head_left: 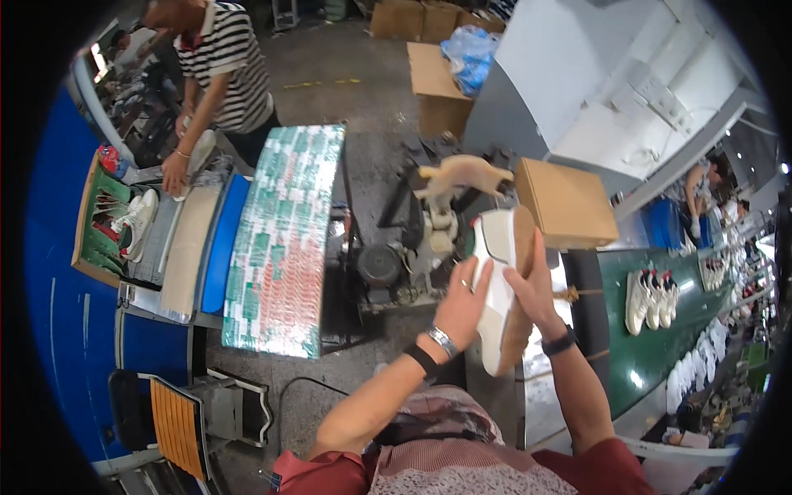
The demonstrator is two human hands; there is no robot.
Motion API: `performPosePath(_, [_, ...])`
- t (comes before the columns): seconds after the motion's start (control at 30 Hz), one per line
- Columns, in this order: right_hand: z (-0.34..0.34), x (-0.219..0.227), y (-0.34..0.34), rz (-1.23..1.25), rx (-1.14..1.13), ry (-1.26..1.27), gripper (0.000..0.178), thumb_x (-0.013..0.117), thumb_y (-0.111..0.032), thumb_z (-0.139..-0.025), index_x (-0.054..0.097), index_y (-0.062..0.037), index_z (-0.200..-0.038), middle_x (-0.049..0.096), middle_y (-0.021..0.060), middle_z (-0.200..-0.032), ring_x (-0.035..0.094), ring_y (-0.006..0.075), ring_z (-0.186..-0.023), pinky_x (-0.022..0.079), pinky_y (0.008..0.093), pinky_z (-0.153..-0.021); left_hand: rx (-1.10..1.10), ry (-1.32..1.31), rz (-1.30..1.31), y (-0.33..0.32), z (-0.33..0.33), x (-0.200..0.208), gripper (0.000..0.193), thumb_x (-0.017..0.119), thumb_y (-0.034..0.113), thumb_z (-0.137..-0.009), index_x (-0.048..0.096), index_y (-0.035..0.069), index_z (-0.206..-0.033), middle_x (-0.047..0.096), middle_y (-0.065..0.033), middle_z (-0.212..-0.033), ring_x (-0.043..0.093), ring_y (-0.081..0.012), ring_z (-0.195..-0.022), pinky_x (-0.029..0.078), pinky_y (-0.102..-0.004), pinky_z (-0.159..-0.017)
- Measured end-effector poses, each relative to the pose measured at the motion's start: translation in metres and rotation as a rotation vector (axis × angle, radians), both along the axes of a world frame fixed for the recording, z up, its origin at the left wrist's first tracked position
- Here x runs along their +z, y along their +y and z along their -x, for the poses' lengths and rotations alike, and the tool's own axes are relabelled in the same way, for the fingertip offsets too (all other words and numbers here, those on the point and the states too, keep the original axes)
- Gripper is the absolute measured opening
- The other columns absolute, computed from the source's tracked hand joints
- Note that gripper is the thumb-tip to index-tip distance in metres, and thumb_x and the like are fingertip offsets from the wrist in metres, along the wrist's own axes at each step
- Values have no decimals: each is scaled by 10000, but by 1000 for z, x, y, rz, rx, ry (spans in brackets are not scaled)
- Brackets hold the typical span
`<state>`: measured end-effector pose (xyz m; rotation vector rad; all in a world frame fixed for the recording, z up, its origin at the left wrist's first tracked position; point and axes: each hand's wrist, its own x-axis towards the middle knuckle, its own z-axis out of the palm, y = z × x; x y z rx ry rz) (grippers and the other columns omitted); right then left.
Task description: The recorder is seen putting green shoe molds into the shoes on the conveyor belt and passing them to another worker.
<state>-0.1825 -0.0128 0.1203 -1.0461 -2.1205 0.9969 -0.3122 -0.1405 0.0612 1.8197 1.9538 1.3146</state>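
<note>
A white shoe [497, 241] with a tan gum sole is held up in front of me, turned on its side so the sole faces right. My left hand [460, 307] grips its white upper from the left, fingers closed along it. From the other side my right hand [534, 286] closes round the sole, with the thumb reaching across to the upper. Just beyond the shoe stands a machine with a pale, curved padded part [466, 175]. Part of the upper is hidden behind my fingers.
A cardboard box [569, 202] stands right of the machine. White shoes [650, 301] sit on a green conveyor [623, 363] to my right. At left are a taped, green-and-red printed board [285, 239] and a chair [175, 421]. A co-worker [227, 74] handles a shoe at the far-left bench.
</note>
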Motion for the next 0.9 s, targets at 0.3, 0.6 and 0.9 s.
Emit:
performPosePath(0.3, [62, 44, 7, -232, 49, -391, 1021, 705, -213, -739, 192, 46, -1582, 633, 340, -1223, 636, 485, -1121, 517, 479, -966, 48, -322, 1, 9, 3, -5, 1318, 814, -85, -547, 37, 9, -1607, 213, -329, -1569, 302, -519, -1439, 348, -456, -1198])
performPosePath(0.6, [40, 48, -24, -179, 76, -309, 1020, 727, -128, -716, 221, 38, -1586, 574, 327, -1351, 599, 471, -1214, 484, 471, -1036, -14, -375, 89, -18, -2, -38, 1024, 502, -204, -696, 156, 84, -1616, 363, -253, -1514, 434, -462, -1365, 435, -448, -1108])
performPosePath(0.9, [36, 32, -28, -215, 73, -290, 1026, 728, -106, -716, 216, 24, -1596, 578, 329, -1355, 616, 453, -1207, 486, 461, -1034, -136, -1601, 453, -31, -21, -77, 520, 545, 377, -1035, 479, 87, -1462, 595, -89, -1368, 608, -207, -1222, 508, -339, -966])
